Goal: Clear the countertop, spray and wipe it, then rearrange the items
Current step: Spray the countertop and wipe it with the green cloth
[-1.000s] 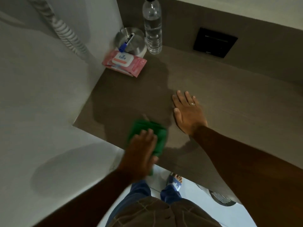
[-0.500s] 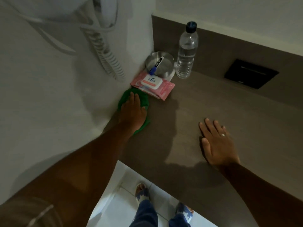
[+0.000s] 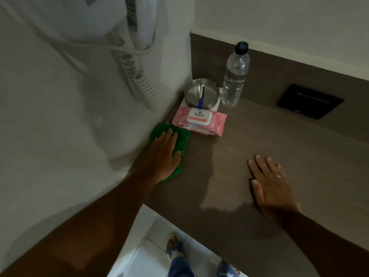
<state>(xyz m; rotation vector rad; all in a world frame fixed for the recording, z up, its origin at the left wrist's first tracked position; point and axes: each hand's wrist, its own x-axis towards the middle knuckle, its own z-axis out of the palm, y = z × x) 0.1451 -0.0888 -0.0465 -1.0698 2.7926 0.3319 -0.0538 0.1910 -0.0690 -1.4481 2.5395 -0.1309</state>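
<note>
From the head camera, the left hand (image 3: 164, 154) lies flat, palm down, on a green cloth (image 3: 180, 139), pressing it against the brown countertop (image 3: 249, 140) where the surface meets the white side wall; the fingers are spread rather than curled, so it pins the cloth instead of gripping it. The right hand (image 3: 272, 182) is open and holds nothing, resting flat on the bare counter, well apart from the cloth. The cloth's far edge sits just beside, perhaps touching, a pink wipes pack (image 3: 199, 121), which lies in front of a steel dish (image 3: 201, 94) holding a blue-capped pen (image 3: 201, 97), with a water bottle (image 3: 235, 76) upright just to their right. The risk, as I judge it, is a further push towards the corner shoving the pack into the dish, or a sideways sweep tipping the tall, narrow bottle. These items also cover a patch that goes unwiped while they stay there. The countertop looks matt with a faint wood grain, the cloth soft and bunched, the pack a glossy soft pouch with a rigid white lid, the dish round brushed metal, the bottle clear ribbed plastic.
</note>
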